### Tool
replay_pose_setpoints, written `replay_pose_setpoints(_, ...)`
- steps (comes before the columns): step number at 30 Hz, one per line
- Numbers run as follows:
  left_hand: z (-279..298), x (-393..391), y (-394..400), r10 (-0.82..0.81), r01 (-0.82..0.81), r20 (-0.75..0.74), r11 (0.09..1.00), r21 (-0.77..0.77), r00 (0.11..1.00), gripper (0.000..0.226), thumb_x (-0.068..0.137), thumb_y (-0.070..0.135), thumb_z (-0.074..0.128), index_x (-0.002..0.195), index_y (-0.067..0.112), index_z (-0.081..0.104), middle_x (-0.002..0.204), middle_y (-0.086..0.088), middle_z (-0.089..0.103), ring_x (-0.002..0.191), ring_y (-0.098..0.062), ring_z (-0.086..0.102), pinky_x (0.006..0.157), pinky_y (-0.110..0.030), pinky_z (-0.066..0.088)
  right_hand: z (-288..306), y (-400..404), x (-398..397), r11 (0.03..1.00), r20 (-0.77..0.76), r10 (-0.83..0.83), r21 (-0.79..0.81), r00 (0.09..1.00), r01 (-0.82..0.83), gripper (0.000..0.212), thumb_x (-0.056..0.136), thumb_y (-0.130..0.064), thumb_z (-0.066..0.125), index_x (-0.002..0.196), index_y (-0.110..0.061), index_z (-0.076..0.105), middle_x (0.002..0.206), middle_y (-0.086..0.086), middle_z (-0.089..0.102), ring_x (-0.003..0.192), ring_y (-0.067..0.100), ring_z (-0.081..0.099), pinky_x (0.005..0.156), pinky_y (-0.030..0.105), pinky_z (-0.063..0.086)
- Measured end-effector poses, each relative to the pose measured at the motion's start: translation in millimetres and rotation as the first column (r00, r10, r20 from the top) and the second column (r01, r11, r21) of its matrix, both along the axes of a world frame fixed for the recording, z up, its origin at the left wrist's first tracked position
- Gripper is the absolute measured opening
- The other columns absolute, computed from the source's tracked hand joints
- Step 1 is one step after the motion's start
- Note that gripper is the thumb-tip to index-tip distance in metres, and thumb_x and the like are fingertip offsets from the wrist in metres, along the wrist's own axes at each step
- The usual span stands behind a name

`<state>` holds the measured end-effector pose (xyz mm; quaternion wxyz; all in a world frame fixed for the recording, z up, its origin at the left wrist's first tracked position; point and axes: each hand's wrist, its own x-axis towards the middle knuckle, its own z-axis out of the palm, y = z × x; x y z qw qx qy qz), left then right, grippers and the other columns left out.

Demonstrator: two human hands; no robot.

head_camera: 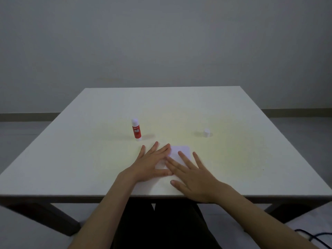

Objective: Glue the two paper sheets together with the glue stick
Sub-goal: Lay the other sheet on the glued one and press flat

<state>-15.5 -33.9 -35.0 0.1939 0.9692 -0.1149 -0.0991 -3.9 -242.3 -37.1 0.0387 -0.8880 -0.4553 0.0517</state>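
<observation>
Small white paper [181, 151] lies flat near the front middle of the table; I cannot tell one sheet from two. My left hand [152, 162] rests flat on its left part with fingers spread. My right hand [194, 175] lies flat on its near right part, fingers apart, its fingertips overlapping the left hand's. A red and white glue stick [136, 130] stands upright, uncapped, behind the left hand. Its white cap [206, 133] stands apart at the right.
The white table [89, 159] has its front edge just under my wrists. Dark table legs show below at both sides. A dark cable [312, 236] lies on the floor at the lower right.
</observation>
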Motion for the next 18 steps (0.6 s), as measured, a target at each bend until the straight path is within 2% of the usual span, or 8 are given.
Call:
replay_pose_setpoints(7, 0.8, 0.0, -0.3, 0.018, -0.018, -0.014, 1.0, 0.009, 1.0, 0.088, 0.083, 0.063, 0.048, 0.15, 0.033, -0.001, 0.157, 0.024, -0.003, 0.145, -0.008, -0.016, 0.116, -0.048, -0.014, 13.9, -2.5, 37.8, 0.979, -0.02, -0.201, -0.046, 0.979, 0.199, 0.058, 0.097, -0.049, 0.011, 0.148, -0.03, -0.008, 0.159, -0.015, -0.007, 0.145, 0.023, -0.017, 0.116, 0.052, -0.014)
replay_pose_setpoints(11, 0.9, -1.1, -0.8, 0.019, -0.019, -0.011, 1.0, -0.011, 1.0, 0.087, 0.083, 0.063, 0.048, 0.15, 0.033, 0.001, 0.157, 0.024, -0.003, 0.145, -0.007, -0.016, 0.116, -0.046, -0.015, 4.6, -3.6, 10.8, 0.994, -0.03, -0.111, 0.001, 0.993, 0.111, 0.064, 0.094, -0.055, 0.01, 0.148, -0.026, -0.008, 0.159, -0.01, -0.009, 0.144, 0.021, -0.02, 0.115, 0.05, -0.018)
replay_pose_setpoints(14, 2.3, -2.0, -0.8, 0.014, -0.014, -0.015, 1.0, -0.004, 1.0, 0.087, 0.084, 0.062, 0.048, 0.15, 0.032, 0.0, 0.157, 0.023, -0.003, 0.145, -0.008, -0.016, 0.116, -0.046, -0.014, -1.4, -15.1, 0.7, 0.999, -0.03, -0.04, 0.011, 0.999, 0.04, 0.062, 0.094, -0.056, 0.01, 0.148, -0.032, -0.007, 0.158, -0.016, -0.008, 0.144, 0.018, -0.022, 0.114, 0.05, -0.02)
replay_pose_setpoints(18, 5.0, -4.4, -1.9, 0.026, -0.026, -0.017, 1.0, 0.007, 1.0, 0.085, 0.085, 0.06, 0.047, 0.15, 0.033, 0.0, 0.158, 0.022, -0.004, 0.146, -0.009, -0.015, 0.116, -0.046, -0.015, 4.6, -27.3, 21.0, 0.983, 0.017, -0.185, -0.007, 0.983, 0.186, 0.058, 0.096, -0.051, 0.013, 0.147, -0.033, -0.009, 0.158, -0.017, -0.008, 0.146, 0.021, -0.013, 0.117, 0.052, -0.012)
